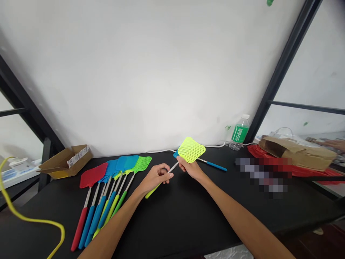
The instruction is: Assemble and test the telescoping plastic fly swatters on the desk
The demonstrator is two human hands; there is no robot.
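Observation:
My two hands hold a yellow fly swatter (pixel 191 149) over the black table (pixel 175 216). My left hand (pixel 156 177) is closed around its metal rod near the yellow-green handle. At the base of the mesh head, my right hand (pixel 189 168) pinches the swatter. To the left lies a row of several swatters (pixel 107 190) with red, blue and green heads, handles toward me. A blue swatter (pixel 212 164) lies behind my right hand, its head partly hidden by the yellow one.
A water bottle with a green label (pixel 239 133) stands by the wall. An open cardboard box (pixel 66 162) sits at the back left. A brown paper bag (pixel 296 151) on red material lies at the right. A yellow cable (pixel 32 220) loops at the left.

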